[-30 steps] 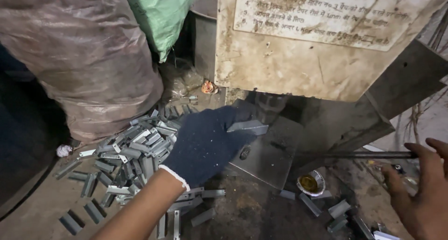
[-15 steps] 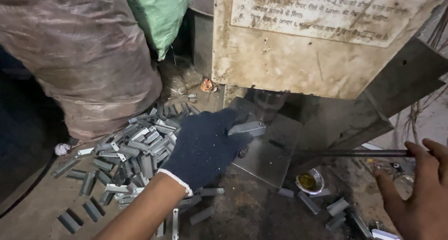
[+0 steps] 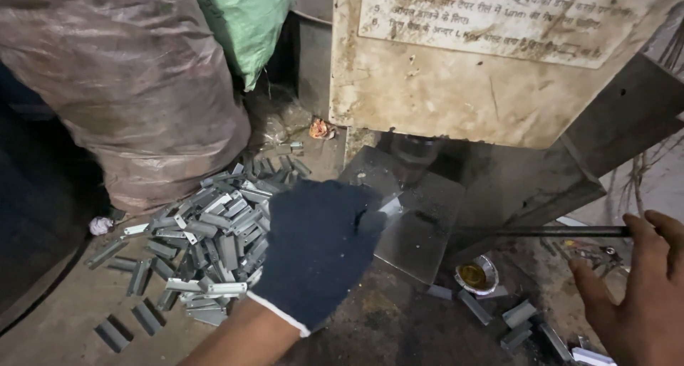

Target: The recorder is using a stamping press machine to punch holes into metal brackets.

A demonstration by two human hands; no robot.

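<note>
A: Left hand, dark glove, state?
B: Clenched on a small metal piece, fingers pinching it just over the steel plate under the press.
A: Right hand?
B: Bare, fingers spread and loose at the end of a dark rod, touching it; not closed round it.
A: Surroundings?
B: Pile of grey metal pieces on the counter, left of the glove. Small round tin beside the plate.
</note>
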